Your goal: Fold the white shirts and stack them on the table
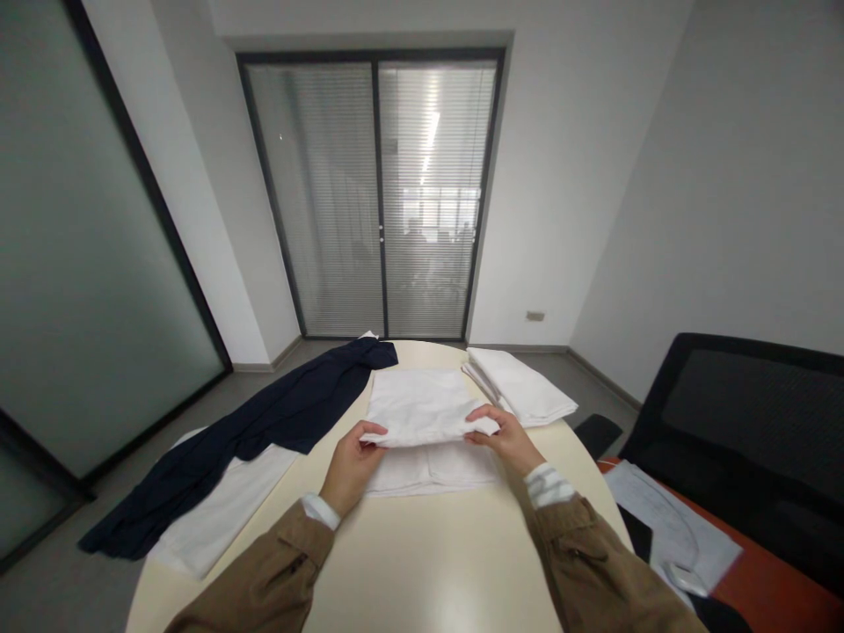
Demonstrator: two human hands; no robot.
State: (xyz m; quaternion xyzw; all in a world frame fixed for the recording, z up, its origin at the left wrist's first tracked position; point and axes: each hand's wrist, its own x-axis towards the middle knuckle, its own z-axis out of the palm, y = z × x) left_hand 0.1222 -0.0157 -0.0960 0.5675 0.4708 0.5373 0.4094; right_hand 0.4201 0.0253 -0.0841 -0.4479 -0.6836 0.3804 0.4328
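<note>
White cloth (418,404) lay folded at the middle of a round cream bench (428,567), its near edge raised off the layer below. The left hand (352,466) was clenched in a pinch on that edge at the left end, and the right hand (505,437) pinched it at the right end, with the cloth stretched between them. Under the raised fold, a lower layer of white fabric (432,470) lay flat on the bench; whether it belonged to the same piece could not be told. Tan jacket sleeves (277,563) with white cuffs (546,485) reached in from the near edge. Just beyond the cloth, at the far right of the bench, lay a folded white stack (518,385). To the left, a navy garment (264,424) sprawled over the bench edge, partly across a white garment (221,510). Off to the right, a sheet of paper (673,519) rested on an orange desk (771,589) beside a black mesh chair (731,422).
</note>
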